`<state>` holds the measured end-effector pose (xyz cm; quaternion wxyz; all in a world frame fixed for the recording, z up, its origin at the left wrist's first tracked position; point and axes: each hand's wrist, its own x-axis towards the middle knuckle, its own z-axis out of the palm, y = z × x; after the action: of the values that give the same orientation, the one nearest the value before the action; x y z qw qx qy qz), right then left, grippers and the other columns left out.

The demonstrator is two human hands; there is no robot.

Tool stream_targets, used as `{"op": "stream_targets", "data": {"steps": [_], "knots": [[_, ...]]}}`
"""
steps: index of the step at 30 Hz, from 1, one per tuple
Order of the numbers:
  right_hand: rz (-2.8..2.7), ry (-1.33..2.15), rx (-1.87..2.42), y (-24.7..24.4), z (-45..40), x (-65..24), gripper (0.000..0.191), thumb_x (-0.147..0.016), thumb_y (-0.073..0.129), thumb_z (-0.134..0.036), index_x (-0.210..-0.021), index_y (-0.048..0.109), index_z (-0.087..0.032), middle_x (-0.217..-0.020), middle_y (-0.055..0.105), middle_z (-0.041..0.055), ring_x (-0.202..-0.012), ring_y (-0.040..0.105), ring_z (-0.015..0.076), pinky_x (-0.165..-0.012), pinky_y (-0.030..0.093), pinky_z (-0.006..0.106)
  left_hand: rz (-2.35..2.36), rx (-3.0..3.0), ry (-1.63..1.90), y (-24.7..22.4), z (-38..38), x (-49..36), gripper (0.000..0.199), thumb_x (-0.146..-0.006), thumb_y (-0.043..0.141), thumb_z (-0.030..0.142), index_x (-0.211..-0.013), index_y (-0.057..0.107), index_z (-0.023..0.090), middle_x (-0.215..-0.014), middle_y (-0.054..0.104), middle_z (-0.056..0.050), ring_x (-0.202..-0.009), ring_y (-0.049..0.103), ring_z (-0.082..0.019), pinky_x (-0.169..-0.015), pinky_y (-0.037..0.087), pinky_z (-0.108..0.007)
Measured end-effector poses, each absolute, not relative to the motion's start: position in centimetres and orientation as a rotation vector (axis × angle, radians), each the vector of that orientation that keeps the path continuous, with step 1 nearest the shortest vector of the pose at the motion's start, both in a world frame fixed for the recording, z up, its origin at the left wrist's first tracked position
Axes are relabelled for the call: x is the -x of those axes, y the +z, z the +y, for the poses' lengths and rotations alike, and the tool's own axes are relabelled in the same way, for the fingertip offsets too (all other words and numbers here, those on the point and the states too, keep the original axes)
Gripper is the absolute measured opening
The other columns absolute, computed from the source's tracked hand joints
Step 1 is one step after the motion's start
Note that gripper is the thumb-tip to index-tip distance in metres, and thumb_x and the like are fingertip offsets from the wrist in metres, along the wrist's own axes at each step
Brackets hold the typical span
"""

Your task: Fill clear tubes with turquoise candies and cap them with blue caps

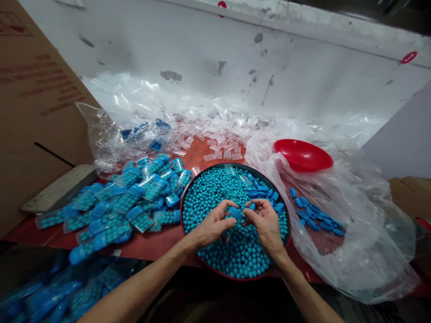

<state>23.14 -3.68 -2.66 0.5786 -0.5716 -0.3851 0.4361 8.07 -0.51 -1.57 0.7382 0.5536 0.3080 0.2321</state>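
Observation:
Both hands meet over a round tub [182,211] full of small blue balls [205,197]. My left hand [215,223] is closed on a small plastic container [236,214] with a blue part on top; the fingers cover much of it. Close beside it, my right hand [264,220] pinches a small blue cap [251,206] between thumb and fingers. Loose blue caps [259,190] lie on the balls behind my right hand. A clear empty case [245,180] rests on the balls near the tub's far side.
Filled containers with blue caps [128,197] are heaped left of the tub, with more below the table edge. Clear cases [225,150] lie scattered behind it. A red bowl [303,154], plastic sheeting [363,251] and blue caps [314,211] are at right. A cardboard box [37,98] stands left.

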Motion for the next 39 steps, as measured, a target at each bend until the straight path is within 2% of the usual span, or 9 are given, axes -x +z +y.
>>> {"op": "stream_targets", "data": {"steps": [3, 6, 9, 11, 16, 22, 30, 34, 39], "knots": [[-1.170, 0.805, 1.420, -3.0, -4.4, -22.6, 0.027, -0.073, 0.057, -0.030, -0.097, 0.051, -0.019, -0.088, 0.060, 0.0042, -0.073, 0.060, 0.0174, -0.064, 0.053, 0.033, 0.720, -1.219, 0.539, -1.6, -0.9, -8.3, 0.032, -0.075, 0.049, 0.024, -0.105, 0.038, 0.022, -0.066, 0.041, 0.006, -0.045, 0.036, -0.003, -0.041, 0.032, -0.015], [-1.609, 0.603, 1.397, -3.2, -5.5, -22.2, 0.042, -0.075, 0.054, -0.033, -0.114, 0.046, -0.018, -0.112, 0.053, 0.0103, -0.104, 0.050, 0.0232, -0.088, 0.043, 0.039, 0.744, -1.214, 0.647, -1.6, -1.4, -8.5, 0.036, -0.074, 0.050, 0.022, -0.109, 0.038, 0.021, -0.071, 0.045, 0.004, -0.051, 0.038, -0.004, -0.048, 0.033, -0.016], [-1.838, 0.532, 1.389, -3.3, -6.2, -21.9, 0.081, -0.063, 0.066, -0.038, -0.129, 0.025, -0.015, -0.125, 0.039, 0.0153, -0.113, 0.041, 0.0275, -0.090, 0.041, 0.041, 0.688, -1.172, 0.728, -1.4, -1.7, -8.7, 0.040, -0.075, 0.050, 0.025, -0.112, 0.038, 0.018, -0.079, 0.050, 0.001, -0.066, 0.046, -0.009, -0.061, 0.038, -0.020], [-1.868, 0.489, 1.425, -3.4, -6.4, -21.5, 0.092, -0.058, 0.070, -0.038, -0.130, 0.020, -0.013, -0.123, 0.038, 0.0169, -0.111, 0.043, 0.0288, -0.086, 0.043, 0.042, 0.658, -1.152, 0.743, -1.3, -1.8, -8.7, 0.041, -0.075, 0.050, 0.028, -0.113, 0.038, 0.017, -0.086, 0.052, -0.002, -0.074, 0.048, -0.012, -0.067, 0.038, -0.022], [-1.752, 0.326, 1.470, -3.3, -6.6, -20.3, 0.069, -0.062, 0.062, -0.026, -0.121, 0.029, -0.014, -0.105, 0.047, 0.0131, -0.093, 0.053, 0.0256, -0.074, 0.048, 0.039, 0.676, -1.137, 0.712, -1.2, -2.1, -9.0, 0.035, -0.073, 0.053, 0.031, -0.104, 0.044, 0.015, -0.080, 0.053, 0.000, -0.068, 0.047, -0.010, -0.063, 0.037, -0.021], [-1.668, 0.259, 1.443, -3.8, -7.2, -19.6, 0.065, -0.059, 0.060, -0.022, -0.117, 0.030, -0.015, -0.095, 0.048, 0.0095, -0.080, 0.055, 0.0213, -0.065, 0.050, 0.034, 0.774, -1.214, 0.723, -1.0, -2.7, -9.4, 0.024, -0.075, 0.048, 0.025, -0.097, 0.046, 0.016, -0.063, 0.045, 0.005, -0.055, 0.041, -0.007, -0.055, 0.034, -0.018], [-2.017, 0.474, 1.582, -3.0, -7.7, -19.2, 0.083, -0.066, 0.062, -0.034, -0.133, 0.016, -0.017, -0.130, 0.031, 0.0181, -0.108, 0.046, 0.0302, -0.074, 0.049, 0.040, 0.840, -1.392, 0.732, -1.3, -1.9, -5.5, 0.026, -0.077, 0.047, 0.025, -0.102, 0.043, 0.020, -0.082, 0.051, 0.001, -0.076, 0.048, -0.012, -0.071, 0.039, -0.023], [-2.008, 0.492, 1.625, -2.3, -5.7, -22.1, 0.046, -0.078, 0.049, -0.031, -0.121, 0.040, -0.018, -0.115, 0.051, 0.0111, -0.099, 0.053, 0.0225, -0.079, 0.047, 0.035, 1.173, -1.441, 0.968, -0.2, -0.1, -0.1, 0.029, -0.077, 0.047, 0.029, -0.104, 0.041, 0.021, -0.079, 0.051, 0.001, -0.067, 0.048, -0.010, -0.062, 0.040, -0.021], [-2.022, 0.334, 1.745, -3.4, -1.8, -25.7, 0.021, -0.081, 0.045, -0.025, -0.098, 0.055, -0.018, -0.097, 0.060, 0.0060, -0.089, 0.057, 0.0191, -0.079, 0.044, 0.032, 1.894, -1.744, 1.143, -0.5, 3.1, 6.4, 0.033, -0.075, 0.046, 0.025, -0.106, 0.047, 0.017, -0.092, 0.056, -0.004, -0.084, 0.051, -0.017, -0.078, 0.041, -0.030]]}}
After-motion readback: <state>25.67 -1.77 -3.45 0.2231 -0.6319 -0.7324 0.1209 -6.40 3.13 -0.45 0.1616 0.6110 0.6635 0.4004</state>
